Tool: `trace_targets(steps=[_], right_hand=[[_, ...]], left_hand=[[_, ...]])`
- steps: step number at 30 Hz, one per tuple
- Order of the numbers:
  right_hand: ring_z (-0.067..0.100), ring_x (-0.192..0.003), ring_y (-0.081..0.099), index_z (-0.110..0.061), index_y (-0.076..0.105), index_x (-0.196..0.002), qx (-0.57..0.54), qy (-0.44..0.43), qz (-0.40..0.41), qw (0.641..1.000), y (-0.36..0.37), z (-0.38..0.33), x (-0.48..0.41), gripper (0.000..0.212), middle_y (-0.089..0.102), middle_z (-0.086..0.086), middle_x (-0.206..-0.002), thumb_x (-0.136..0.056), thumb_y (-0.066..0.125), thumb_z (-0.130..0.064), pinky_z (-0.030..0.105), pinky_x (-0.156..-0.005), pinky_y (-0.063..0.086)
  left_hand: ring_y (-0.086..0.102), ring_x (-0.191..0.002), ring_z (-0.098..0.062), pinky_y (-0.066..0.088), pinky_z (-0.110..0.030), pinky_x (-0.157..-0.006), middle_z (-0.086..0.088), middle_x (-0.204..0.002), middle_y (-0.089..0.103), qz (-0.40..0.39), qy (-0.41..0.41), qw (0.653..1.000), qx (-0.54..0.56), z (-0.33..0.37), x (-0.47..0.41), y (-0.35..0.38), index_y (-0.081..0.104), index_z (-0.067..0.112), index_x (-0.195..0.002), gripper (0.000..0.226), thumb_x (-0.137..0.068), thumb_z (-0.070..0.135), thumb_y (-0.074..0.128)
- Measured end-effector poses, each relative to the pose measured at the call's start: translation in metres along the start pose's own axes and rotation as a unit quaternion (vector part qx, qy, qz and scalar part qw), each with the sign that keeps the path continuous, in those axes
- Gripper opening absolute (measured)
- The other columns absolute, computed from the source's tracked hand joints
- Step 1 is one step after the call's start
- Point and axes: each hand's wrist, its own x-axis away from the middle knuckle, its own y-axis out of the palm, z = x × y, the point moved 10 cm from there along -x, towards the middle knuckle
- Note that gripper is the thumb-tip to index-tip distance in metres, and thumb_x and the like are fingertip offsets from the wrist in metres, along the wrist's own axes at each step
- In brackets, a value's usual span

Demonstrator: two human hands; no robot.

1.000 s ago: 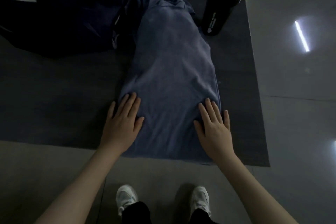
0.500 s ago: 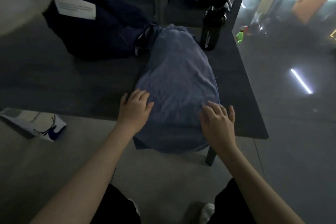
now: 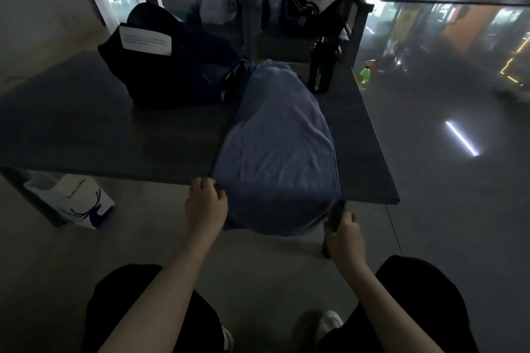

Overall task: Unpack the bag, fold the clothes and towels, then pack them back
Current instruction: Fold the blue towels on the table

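A dark bench [image 3: 86,123] stands in front of me. The blue towel [image 3: 275,146] lies on it, stretching long and away from me, near end hanging over the edge. My left hand [image 3: 205,203] and right hand [image 3: 342,233] each keep a tight grip on one near corner.

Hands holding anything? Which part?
Yes: the blue towel. Left hand grips its near-left corner, right hand its near-right corner, where it overhangs the table edge.
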Motion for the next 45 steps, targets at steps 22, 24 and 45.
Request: trace_targets(steps=[22,24,45], right_hand=[[0.031,-0.065,0.056,-0.007,0.05,-0.085,-0.12,-0.045,0.15,0.98,-0.049,-0.056,-0.011,0.017,0.06,0.012,-0.072,-0.097,0.047,-0.02,0.041,-0.056,0.044],[0.03,-0.065,0.057,-0.007,0.05,-0.088,-0.121,-0.059,0.171,0.976,-0.066,-0.073,-0.024,0.024,0.061,0.013,-0.074,-0.099,0.044,-0.027,0.045,-0.06,0.048],[0.027,-0.113,0.051,-0.011,0.065,-0.112,0.103,-0.157,0.081,0.979,-0.041,-0.096,-0.09,0.025,0.058,0.006,-0.123,-0.09,0.056,-0.019,0.042,-0.096,0.034]], left_hand=[[0.058,-0.083,-0.029,0.042,-0.032,-0.066,-0.011,-0.091,0.06,-0.036,-0.098,0.973,0.204,-0.004,-0.033,-0.008,0.053,0.009,-0.09,0.019,-0.093,0.028,0.052],[0.058,-0.076,-0.023,0.046,-0.032,-0.063,-0.006,-0.087,0.058,-0.028,-0.104,0.969,0.222,0.009,-0.048,-0.018,0.052,0.011,-0.095,0.024,-0.095,0.034,0.047],[0.057,-0.092,-0.029,0.041,-0.04,-0.078,-0.009,-0.092,0.059,0.0,0.202,0.975,-0.092,0.082,-0.053,0.013,0.065,0.007,-0.087,0.013,-0.09,0.015,0.056]])
